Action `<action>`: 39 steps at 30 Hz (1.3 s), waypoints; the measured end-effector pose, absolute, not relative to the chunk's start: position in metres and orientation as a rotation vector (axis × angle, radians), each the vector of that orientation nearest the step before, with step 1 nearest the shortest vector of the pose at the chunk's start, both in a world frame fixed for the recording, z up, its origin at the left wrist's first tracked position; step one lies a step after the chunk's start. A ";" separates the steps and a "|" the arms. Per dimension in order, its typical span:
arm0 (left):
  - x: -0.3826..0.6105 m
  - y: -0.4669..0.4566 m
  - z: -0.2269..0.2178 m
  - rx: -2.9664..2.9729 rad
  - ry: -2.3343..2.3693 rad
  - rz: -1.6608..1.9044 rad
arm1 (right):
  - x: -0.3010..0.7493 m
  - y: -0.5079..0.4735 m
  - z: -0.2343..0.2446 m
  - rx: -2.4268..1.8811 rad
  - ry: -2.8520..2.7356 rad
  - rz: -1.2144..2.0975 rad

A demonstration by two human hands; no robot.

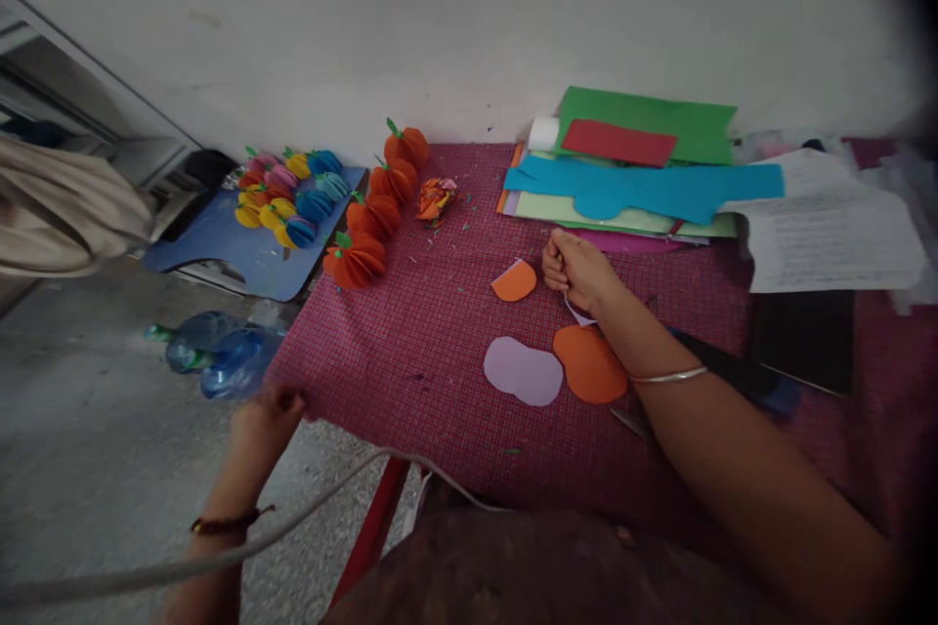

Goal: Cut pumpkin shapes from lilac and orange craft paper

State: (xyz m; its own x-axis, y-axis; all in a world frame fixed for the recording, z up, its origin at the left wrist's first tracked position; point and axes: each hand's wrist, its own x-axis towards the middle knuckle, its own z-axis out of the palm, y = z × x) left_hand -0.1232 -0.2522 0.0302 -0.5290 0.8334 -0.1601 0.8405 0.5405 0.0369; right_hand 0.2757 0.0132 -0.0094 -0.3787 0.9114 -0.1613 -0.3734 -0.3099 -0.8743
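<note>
My left hand is closed, its fingers curled at the near left edge of the checked tablecloth; whether it pinches the cloth is unclear. Over the table, my right hand is closed around something thin that its fingers mostly hide. A small pale purple paper piece shows just under that hand. To its left lies a folded orange paper cutout. Below it, a lilac paper cutout and an orange paper cutout rest side by side, and a pointed metal blade shows near my forearm.
Orange paper pumpkins line the table's left side beside a heap of paper scraps. Coloured sheets, a written page and a dark flat object are at right. Colourful paper pumpkins sit on a blue stool; water bottles stand below.
</note>
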 end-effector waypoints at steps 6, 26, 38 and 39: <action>-0.123 -0.253 0.044 0.970 2.206 0.812 | 0.275 0.014 -0.010 -0.895 -0.970 1.811; 0.110 -0.190 0.014 2.241 1.112 -0.197 | 0.271 0.017 -0.010 -0.863 -0.980 1.776; 0.119 -0.205 0.025 2.377 1.129 -0.575 | 0.270 0.016 -0.010 -0.860 -0.955 1.777; 0.120 -0.207 0.024 2.388 1.137 -0.558 | 0.271 0.017 -0.011 -0.858 -0.953 1.777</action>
State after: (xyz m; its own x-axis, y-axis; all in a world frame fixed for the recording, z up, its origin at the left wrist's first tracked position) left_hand 0.1198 -0.2068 0.0241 0.5818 0.6201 -0.5264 0.7956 -0.5684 0.2097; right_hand 0.2707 0.0166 -0.0106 -0.3394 0.9288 -0.1486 -0.3899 -0.2827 -0.8764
